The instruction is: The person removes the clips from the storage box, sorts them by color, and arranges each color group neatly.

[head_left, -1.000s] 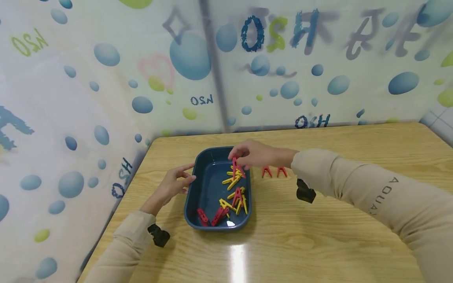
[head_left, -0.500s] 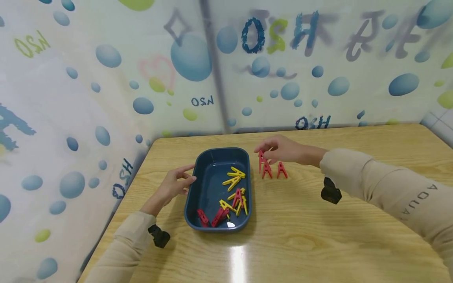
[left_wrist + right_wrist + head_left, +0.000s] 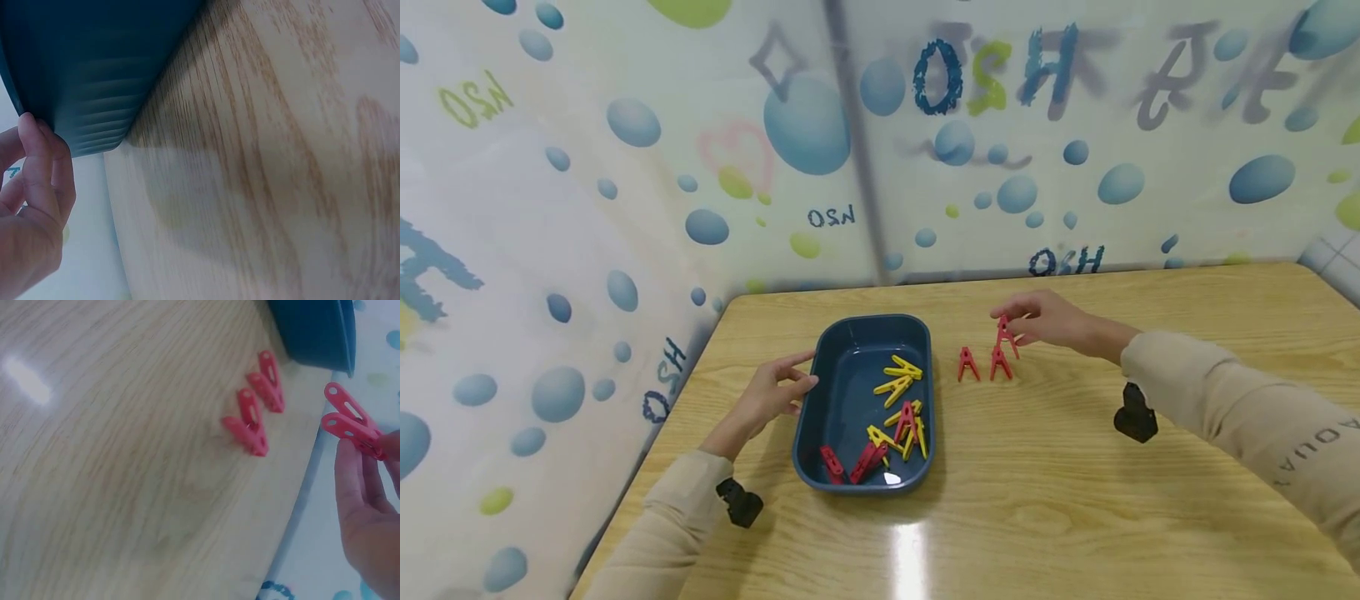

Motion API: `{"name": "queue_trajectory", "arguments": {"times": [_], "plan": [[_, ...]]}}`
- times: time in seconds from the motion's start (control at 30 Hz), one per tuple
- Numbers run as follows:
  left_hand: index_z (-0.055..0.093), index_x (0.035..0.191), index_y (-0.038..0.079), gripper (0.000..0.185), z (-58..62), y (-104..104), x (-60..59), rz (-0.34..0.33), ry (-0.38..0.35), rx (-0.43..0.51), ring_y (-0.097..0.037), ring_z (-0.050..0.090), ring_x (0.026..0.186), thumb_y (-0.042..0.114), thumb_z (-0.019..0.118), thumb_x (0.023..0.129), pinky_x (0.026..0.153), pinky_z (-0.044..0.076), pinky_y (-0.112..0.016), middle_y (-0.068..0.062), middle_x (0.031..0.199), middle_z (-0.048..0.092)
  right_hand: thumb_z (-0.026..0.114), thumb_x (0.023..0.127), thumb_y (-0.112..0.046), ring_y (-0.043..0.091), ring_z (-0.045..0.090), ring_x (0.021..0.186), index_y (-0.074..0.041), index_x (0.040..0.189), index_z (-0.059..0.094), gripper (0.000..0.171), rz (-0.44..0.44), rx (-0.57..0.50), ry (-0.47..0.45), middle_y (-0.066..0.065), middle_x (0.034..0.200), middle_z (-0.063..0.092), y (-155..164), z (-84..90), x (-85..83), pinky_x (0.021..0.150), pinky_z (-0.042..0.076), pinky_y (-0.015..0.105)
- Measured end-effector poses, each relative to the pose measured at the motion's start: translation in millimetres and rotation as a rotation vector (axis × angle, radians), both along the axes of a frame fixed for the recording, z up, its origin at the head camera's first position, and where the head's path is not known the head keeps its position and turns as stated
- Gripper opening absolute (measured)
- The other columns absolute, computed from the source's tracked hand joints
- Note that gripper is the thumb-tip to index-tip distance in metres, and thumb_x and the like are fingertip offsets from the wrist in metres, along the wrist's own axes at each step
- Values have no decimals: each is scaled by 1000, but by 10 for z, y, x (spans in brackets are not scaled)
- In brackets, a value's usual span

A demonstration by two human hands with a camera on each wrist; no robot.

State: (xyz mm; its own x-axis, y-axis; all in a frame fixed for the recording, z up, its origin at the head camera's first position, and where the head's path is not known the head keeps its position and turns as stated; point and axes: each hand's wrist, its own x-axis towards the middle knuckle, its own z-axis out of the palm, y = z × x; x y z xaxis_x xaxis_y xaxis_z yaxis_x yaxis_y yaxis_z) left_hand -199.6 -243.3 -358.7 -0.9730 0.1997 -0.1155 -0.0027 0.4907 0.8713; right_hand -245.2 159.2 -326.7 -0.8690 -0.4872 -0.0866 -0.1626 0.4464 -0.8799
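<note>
Red plastic clothespin (image 3: 1006,332), spring type: we hold it pinched between thumb and fingertips of our right hand (image 3: 1051,318), legs pointing down, lifted just above the pale wood-grain tabletop (image 3: 1075,483) and just beyond the nearer standing peg.

Two more red plastic clothespins (image 3: 967,364) (image 3: 998,363): upright on their legs like small tents, side by side under and slightly inward of the right hand. In the right wrist view they lie close together (image 3: 253,422), the held peg (image 3: 347,420) apart from them, towards the fingers (image 3: 359,481).

Dark blue rounded plastic tray (image 3: 859,333): inward of the right hand, well apart from it. Our left hand (image 3: 769,392) rests against its outer wall, fingers lightly bent and touching the rim, thumb not closed around it; the left wrist view shows a fingertip (image 3: 39,140) at the tray's corner (image 3: 94,81).

Contents of tray: yellow plastic clothespins (image 3: 898,377) and further red ones (image 3: 850,461), loose and overlapping.

Risks, as we judge them:
- The standing pegs look unsteady; a brush from the held peg or our knuckles could topple one into the other.
- Set down too close or tilted, the held peg may fall over or knock the row.
- A tight pinch on the handle ends could spring the mouth open and let it slip.
- The glossy tabletop may let the legs slide apart.
</note>
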Motion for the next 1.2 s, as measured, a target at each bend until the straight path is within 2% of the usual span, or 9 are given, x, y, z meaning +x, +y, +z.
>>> {"name": "queue_trajectory", "arguments": {"times": [0.47, 0.8, 1.07, 1.2], "plan": [[40, 133, 7, 48, -2, -4, -20, -1, 0, -5, -18, 59, 70, 13, 55, 88, 56, 51, -35, -19, 95, 55, 46, 90, -4, 26, 57, 90, 10, 122, 43, 35, -100, 27, -78, 20, 105, 51, 224, -358, 3, 79, 47, 39], [40, 133, 7, 48, -7, -4, -22, -4, 2, -5, -17, 58, 68, 12, 55, 88, 56, 51, -34, -18, 95, 55, 45, 90, -6, 20, 58, 83, 8, 122, 44, 35, -142, 73, -95, 19, 103, 51, 234, -470, 6, 75, 49, 33], [40, 134, 7, 48, -6, -13, -15, -3, -8, -3, -17, 58, 69, 13, 55, 88, 56, 51, -34, -18, 95, 54, 43, 91, -3, 21, 58, 88, 11, 121, 42, 33, -147, 32, -129, 20, 103, 50, 253, -553, -16, 76, 49, 34], [39, 134, 7, 48, -9, -18, -15, -3, -11, 0, -17, 58, 70, 13, 55, 88, 56, 51, -34, -18, 95, 54, 43, 92, -3, 22, 56, 91, 12, 122, 42, 34, -145, 45, -122, 22, 107, 49, 266, -587, -50, 76, 49, 33]]}}
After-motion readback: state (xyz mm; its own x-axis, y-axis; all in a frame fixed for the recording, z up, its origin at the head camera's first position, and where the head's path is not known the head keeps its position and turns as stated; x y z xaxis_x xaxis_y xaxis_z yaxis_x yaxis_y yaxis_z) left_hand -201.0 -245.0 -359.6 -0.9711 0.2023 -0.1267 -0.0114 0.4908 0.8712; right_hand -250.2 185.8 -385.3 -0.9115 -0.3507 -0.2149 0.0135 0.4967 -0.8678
